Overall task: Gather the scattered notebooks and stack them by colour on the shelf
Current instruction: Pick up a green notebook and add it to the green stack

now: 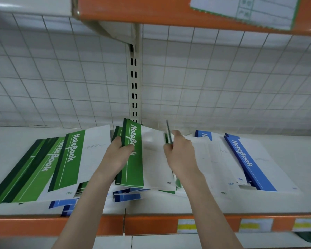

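White shelf (pixel 285 203), both hands (pixel 118 153) on green notebook (pixel 133 159) edges.

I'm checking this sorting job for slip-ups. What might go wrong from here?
The left hand grips several green notebooks by one edge only, so the bundle might fan out or drop. The right hand pinches a thin green notebook on edge; it could slip. Blue notebooks half buried under green ones could be missed.
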